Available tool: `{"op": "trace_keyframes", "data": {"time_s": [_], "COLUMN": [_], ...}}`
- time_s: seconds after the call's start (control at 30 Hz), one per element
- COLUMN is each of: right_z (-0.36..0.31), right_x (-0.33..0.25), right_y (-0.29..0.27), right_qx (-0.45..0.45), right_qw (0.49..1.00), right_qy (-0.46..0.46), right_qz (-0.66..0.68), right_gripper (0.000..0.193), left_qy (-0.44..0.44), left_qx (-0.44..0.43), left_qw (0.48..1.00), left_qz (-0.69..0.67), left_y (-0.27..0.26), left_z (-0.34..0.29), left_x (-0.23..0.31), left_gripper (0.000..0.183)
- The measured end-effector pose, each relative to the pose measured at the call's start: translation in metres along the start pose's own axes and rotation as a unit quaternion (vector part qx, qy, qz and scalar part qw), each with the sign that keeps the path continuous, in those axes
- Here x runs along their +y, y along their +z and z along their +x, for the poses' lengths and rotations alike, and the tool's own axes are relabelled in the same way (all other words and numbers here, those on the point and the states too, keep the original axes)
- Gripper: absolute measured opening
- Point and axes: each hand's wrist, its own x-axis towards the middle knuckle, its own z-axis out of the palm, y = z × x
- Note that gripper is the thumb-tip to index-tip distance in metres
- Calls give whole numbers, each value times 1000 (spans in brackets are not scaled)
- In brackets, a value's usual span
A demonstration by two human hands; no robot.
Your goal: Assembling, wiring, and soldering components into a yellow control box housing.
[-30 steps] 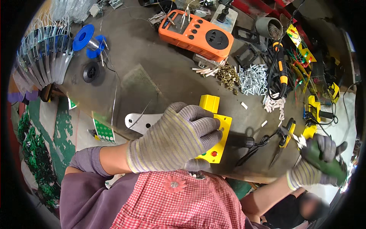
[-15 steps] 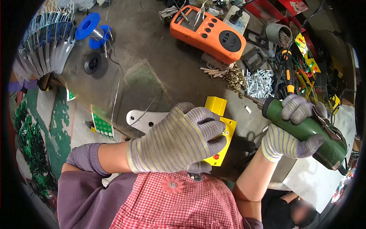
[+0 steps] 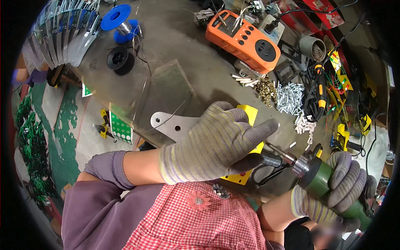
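Observation:
My gloved left hand (image 3: 212, 141) is closed round a yellow plastic piece (image 3: 254, 111) at the bench edge, covering most of it. Its index finger and thumb reach out to the right. A rounded silver plate with holes (image 3: 168, 125) sticks out on the left of that hand. In my gloved right hand (image 3: 346, 183) is a green electric screwdriver (image 3: 317, 178), gripped round its body. The driver's thin shaft points left, its tip close to my left index finger and the yellow piece; whether it touches is unclear. A dark cylinder (image 3: 273, 160) lies below the shaft.
Piles of silver screws (image 3: 290, 98), brass-coloured screws (image 3: 265, 89) and small white tubes (image 3: 304, 124) lie beyond the driver. An orange socket meter (image 3: 241, 41), a black-and-orange screwdriver (image 3: 320, 87) and a blue wire spool (image 3: 118, 23) stand farther back. Another person (image 3: 300, 233) is at lower right.
My right hand has swung the green driver down and left, its tip now by the left hand. My left index finger has stretched out. The whole scene has shifted slightly right in view.

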Motion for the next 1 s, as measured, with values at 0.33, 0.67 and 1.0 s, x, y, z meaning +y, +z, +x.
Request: {"op": "trace_keyframes", "data": {"time_s": [0.33, 0.67, 1.0], "right_z": [-15, -2, 20], "right_x": [-8, -13, -28], "right_y": [-7, -30, -14], "right_qx": [0, -226, -361], "right_qw": [995, 973, 918], "right_qy": [24, 13, 140], "right_qz": [96, -42, -85], "right_gripper": [29, 77, 78], "left_qy": [5, 3, 8], "left_qx": [-8, -11, -22], "left_qw": [995, 996, 997], "left_qz": [96, 91, 77], "left_y": [10, 1, 2], "left_z": [8, 6, 5], "left_x": [4, 2, -2], "left_gripper": [17, 23, 41]}}
